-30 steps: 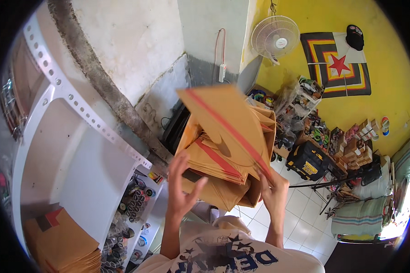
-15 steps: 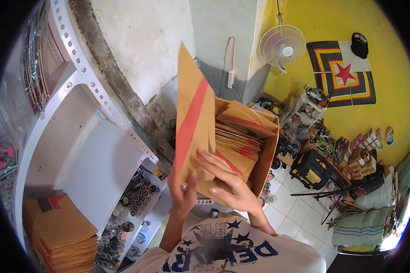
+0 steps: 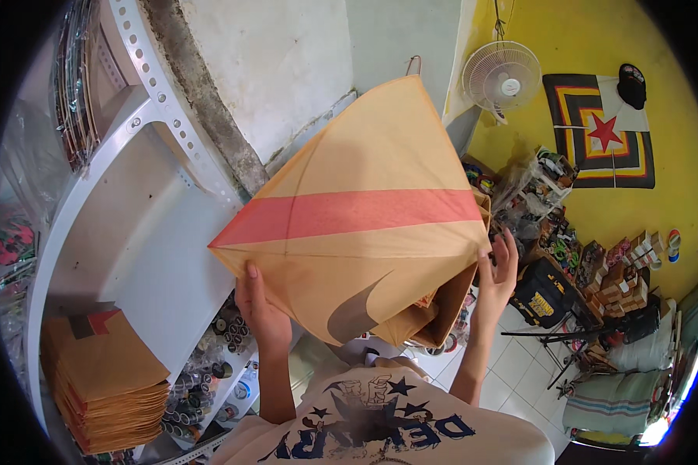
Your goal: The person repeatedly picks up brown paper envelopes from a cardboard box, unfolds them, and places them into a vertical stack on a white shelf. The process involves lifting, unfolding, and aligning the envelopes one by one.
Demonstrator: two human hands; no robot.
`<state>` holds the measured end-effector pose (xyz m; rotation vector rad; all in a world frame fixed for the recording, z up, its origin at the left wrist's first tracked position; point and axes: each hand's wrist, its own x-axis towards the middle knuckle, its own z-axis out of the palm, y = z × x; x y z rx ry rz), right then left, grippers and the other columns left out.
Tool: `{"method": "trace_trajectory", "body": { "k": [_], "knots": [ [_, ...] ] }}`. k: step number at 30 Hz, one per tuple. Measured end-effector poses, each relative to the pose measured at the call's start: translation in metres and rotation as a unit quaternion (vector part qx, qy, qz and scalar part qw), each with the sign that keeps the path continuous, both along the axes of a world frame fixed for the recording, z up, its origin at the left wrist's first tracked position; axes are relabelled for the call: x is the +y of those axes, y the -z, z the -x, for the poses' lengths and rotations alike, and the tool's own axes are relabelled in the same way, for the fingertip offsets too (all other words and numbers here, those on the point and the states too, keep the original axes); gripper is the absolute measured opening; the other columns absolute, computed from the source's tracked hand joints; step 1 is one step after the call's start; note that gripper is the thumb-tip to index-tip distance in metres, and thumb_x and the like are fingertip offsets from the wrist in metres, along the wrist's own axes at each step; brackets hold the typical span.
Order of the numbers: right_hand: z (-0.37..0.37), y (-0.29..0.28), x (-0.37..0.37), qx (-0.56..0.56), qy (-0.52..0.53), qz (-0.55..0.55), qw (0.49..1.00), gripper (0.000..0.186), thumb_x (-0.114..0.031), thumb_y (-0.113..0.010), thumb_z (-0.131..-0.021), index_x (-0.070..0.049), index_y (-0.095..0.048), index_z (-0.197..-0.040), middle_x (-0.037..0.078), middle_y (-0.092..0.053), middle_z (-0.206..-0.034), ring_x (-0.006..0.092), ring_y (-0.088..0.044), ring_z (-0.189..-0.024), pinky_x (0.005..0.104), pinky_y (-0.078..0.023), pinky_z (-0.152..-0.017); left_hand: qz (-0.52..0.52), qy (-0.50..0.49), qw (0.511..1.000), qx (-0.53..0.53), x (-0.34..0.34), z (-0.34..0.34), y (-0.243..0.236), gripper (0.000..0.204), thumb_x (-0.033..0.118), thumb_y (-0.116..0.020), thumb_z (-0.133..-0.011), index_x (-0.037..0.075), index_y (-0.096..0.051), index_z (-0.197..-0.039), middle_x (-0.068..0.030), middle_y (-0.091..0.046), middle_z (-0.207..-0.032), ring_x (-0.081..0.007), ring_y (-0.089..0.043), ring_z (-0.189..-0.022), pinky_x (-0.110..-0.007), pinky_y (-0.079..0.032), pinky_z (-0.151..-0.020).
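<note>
A tan, diamond-shaped paper kite point(image 3: 380, 155) is spread in front of me, with a red band across it and a grey curved mark near its lower point. My left hand point(image 3: 264, 314) pinches its lower left edge, thumb on top and fingers mostly hidden underneath. At the right corner, my right hand point(image 3: 498, 283) holds the edge by the thumb, its other fingers raised beside it. Behind and below the kite, partly covered by it, stands a cardboard box point(image 3: 456, 306) with more tan paper inside.
A stack of tan kites point(image 3: 105, 364) lies on the white metal shelf point(image 3: 159, 263) at left. Spools point(image 3: 194, 403) crowd a lower shelf. A fan point(image 3: 504, 81) hangs on the yellow wall. At right are a black bag point(image 3: 543, 294), a tripod point(image 3: 558, 337) and small boxes point(image 3: 624, 283).
The kite, earlier seen edge-on and folded narrow by the box, is now opened out flat toward me. My hands have moved apart to its left and right sides.
</note>
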<state>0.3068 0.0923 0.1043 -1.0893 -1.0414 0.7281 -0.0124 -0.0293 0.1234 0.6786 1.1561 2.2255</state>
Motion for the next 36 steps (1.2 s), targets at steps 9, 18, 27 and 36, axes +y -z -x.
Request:
{"method": "trace_trajectory", "body": {
  "k": [9, 18, 27, 36],
  "knots": [
    [-0.027, 0.021, -0.004, 0.19, -0.063, 0.049, 0.979, 0.043, -0.005, -0.077, -0.103, 0.005, -0.064, -0.143, 0.01, -0.079, -0.117, 0.0119, -0.073, -0.105, 0.0241, -0.055, -0.094, 0.007, 0.025, 1.0, 0.015, 0.008, 0.003, -0.005, 0.048, 0.029, -0.061, -0.114, 0.002, -0.054, -0.153, -0.0101, -0.064, -0.147, -0.0211, -0.063, -0.133, -0.039, -0.051, -0.112],
    [-0.013, 0.026, -0.004, 0.196, -0.096, 0.049, 0.975, 0.038, -0.008, -0.076, -0.104, 0.004, -0.067, -0.139, 0.01, -0.078, -0.125, 0.0121, -0.074, -0.108, 0.0268, -0.059, -0.095, 0.0, -0.023, 0.999, 0.041, -0.013, 0.029, -0.023, 0.047, 0.022, -0.063, -0.112, -0.003, -0.057, -0.152, -0.0124, -0.066, -0.145, -0.019, -0.065, -0.129, -0.037, -0.052, -0.112],
    [0.042, 0.022, -0.017, 0.163, -0.159, 0.07, 0.971, 0.041, -0.022, -0.073, -0.108, -0.003, -0.069, -0.144, 0.004, -0.076, -0.129, 0.0071, -0.071, -0.11, 0.0236, -0.055, -0.093, 0.016, -0.108, 0.989, 0.097, -0.077, 0.062, -0.033, 0.046, 0.018, -0.061, -0.113, -0.005, -0.055, -0.152, -0.0146, -0.061, -0.152, -0.0224, -0.062, -0.134, -0.039, -0.05, -0.115],
    [0.125, 0.004, -0.057, 0.014, -0.202, 0.072, 0.977, 0.045, -0.028, -0.063, -0.114, -0.007, -0.061, -0.154, 0.007, -0.073, -0.135, 0.0129, -0.068, -0.121, 0.0301, -0.052, -0.102, -0.005, -0.165, 0.984, 0.063, -0.186, 0.106, -0.043, 0.05, 0.02, -0.06, -0.112, -0.004, -0.05, -0.155, -0.0133, -0.053, -0.161, -0.0226, -0.06, -0.139, -0.041, -0.05, -0.117]
  ]
}}
